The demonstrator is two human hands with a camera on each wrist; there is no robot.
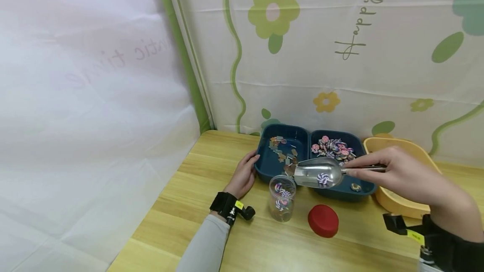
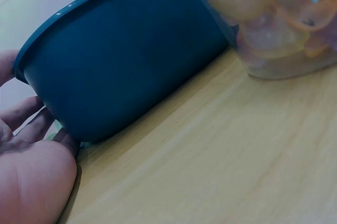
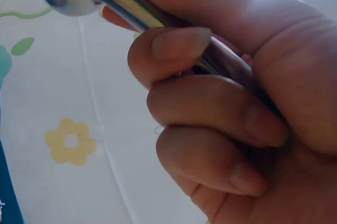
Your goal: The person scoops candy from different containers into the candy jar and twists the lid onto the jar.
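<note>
My right hand (image 1: 408,175) grips the handle of a metal scoop (image 1: 314,172), fingers curled round it in the right wrist view. A purple-and-white swirl piece (image 1: 324,179) lies in the scoop, whose front edge is close above and right of a clear plastic cup (image 1: 280,209). Several swirl pieces (image 1: 282,196) are inside the upright cup. My left hand (image 1: 242,175) holds the left end of a dark blue two-compartment box (image 1: 264,174), thumb at the rim and fingers against the outer wall (image 2: 121,61).
Small brownish pieces (image 1: 281,154) lie in the box's left compartment, and a pile of swirl candy charms (image 1: 332,146) in the right one. A red lid (image 1: 323,221) rests on the wooden table (image 1: 264,251) right of the cup. A yellow container (image 1: 408,148) stands behind my right hand.
</note>
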